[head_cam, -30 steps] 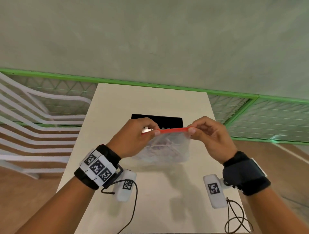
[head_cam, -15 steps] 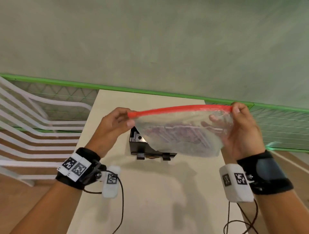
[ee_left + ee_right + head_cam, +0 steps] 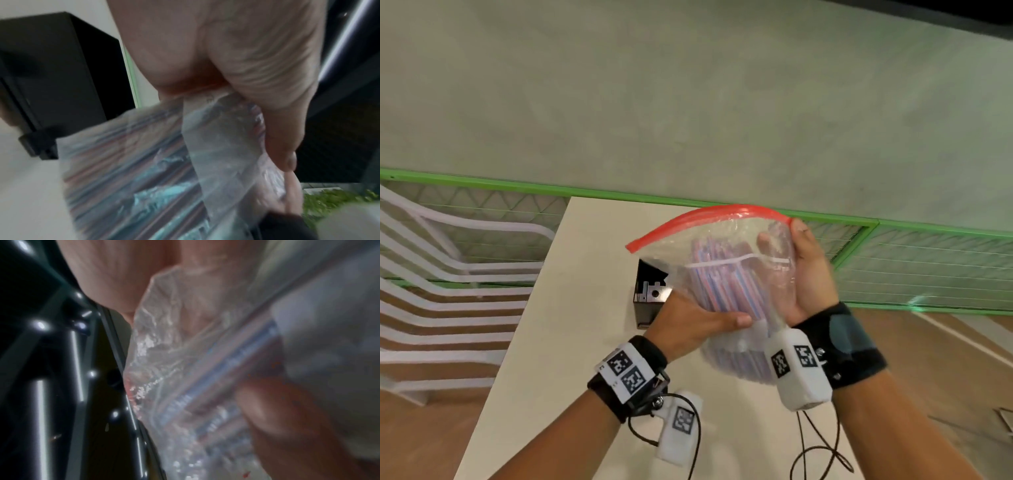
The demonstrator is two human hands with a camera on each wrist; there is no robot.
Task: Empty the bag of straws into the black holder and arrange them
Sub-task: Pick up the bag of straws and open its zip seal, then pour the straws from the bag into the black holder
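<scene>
A clear zip bag (image 3: 726, 260) with a red seal strip is held up above the table, full of red, white and blue striped straws (image 3: 722, 284). My right hand (image 3: 803, 270) grips the bag's right side near the seal's end, thumb on top and fingers behind the plastic. My left hand (image 3: 698, 323) grips the bag lower down, thumb across the bundle of straws. The black holder (image 3: 649, 294) stands on the table behind the bag, partly hidden by it. The left wrist view shows the thumb (image 3: 273, 113) on the bag (image 3: 133, 170) and the holder (image 3: 57, 69) beside it.
The cream table (image 3: 585, 308) is narrow, with a green-framed mesh fence (image 3: 893, 260) just beyond its far edge. White slatted chairs (image 3: 441, 274) stand at the left. Cables (image 3: 815, 455) hang from my wrist cameras over the table's near part.
The bag has been turned so its seal runs up and to the right. My left hand let go of the seal's left end and took hold of the bag lower down around the straws.
</scene>
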